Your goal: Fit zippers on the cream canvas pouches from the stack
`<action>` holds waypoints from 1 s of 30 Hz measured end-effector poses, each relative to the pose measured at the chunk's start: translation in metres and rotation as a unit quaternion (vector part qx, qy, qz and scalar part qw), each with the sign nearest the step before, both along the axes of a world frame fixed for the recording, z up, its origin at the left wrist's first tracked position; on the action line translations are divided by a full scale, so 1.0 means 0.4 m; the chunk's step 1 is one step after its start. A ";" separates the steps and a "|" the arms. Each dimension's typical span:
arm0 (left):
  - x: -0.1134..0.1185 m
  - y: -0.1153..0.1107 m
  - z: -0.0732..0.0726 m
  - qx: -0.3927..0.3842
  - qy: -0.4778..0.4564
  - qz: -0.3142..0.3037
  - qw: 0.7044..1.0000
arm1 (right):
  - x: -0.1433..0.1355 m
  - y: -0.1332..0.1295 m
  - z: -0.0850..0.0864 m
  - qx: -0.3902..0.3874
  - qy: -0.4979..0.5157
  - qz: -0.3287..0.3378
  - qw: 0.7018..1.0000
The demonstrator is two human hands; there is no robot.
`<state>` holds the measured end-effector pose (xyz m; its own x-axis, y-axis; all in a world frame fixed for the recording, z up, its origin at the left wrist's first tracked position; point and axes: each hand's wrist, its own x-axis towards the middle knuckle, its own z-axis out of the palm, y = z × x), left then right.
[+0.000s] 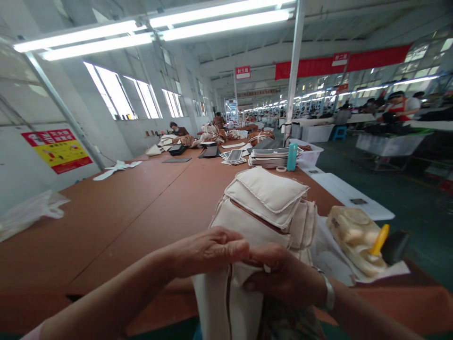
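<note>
Cream fabric pieces [262, 189] lie stacked near the front edge of the brown table, with one piece hanging down over the edge toward me. My left hand [212, 250] rests over the top of the hanging cream piece [214, 302], its fingers pressed together near my right hand. The right hand [283, 271], with a bracelet at the wrist, pinches the edge of that same cream piece between thumb and fingers. Both hands meet just in front of the stack. A dark slit or strip runs down the hanging piece. The left fingertips are partly hidden.
On the right, a plastic container [354, 236] holds a yellow-handled tool [380, 241]. A teal bottle [292, 157] and stacked panels [269, 158] stand farther back on the brown table [141, 208]. Clear plastic [35, 212] lies at left. People work in the distance.
</note>
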<state>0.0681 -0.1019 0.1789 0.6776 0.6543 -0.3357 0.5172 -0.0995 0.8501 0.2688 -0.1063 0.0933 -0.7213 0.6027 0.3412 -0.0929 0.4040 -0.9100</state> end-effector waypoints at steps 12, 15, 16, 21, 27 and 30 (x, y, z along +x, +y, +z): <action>0.034 -0.022 -0.138 -0.119 -0.090 0.100 0.984 | 0.095 -0.006 -0.059 -0.044 -0.067 -0.054 0.995; 0.046 -0.020 -0.141 -0.103 -0.068 0.092 0.988 | 0.091 -0.011 -0.048 -0.027 -0.077 -0.081 0.993; 0.046 -0.018 -0.145 -0.097 -0.057 0.094 0.989 | 0.089 -0.013 -0.052 -0.011 -0.088 -0.094 0.992; 0.050 -0.004 -0.175 -0.088 -0.024 0.130 0.987 | 0.067 -0.028 -0.105 0.129 -0.133 -0.165 0.969; 0.074 0.008 -0.205 -0.106 -0.062 0.132 0.984 | 0.048 -0.045 -0.153 0.101 -0.114 -0.211 0.966; 0.087 0.005 -0.206 -0.078 -0.041 0.128 0.988 | 0.059 -0.032 -0.160 -0.018 -0.081 -0.217 0.973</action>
<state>0.1029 -0.0999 0.0965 0.5249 0.7529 -0.3971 0.4380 0.1611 0.8844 0.2925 -0.1192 0.0293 -0.4396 0.8715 0.2172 0.2243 0.3407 -0.9130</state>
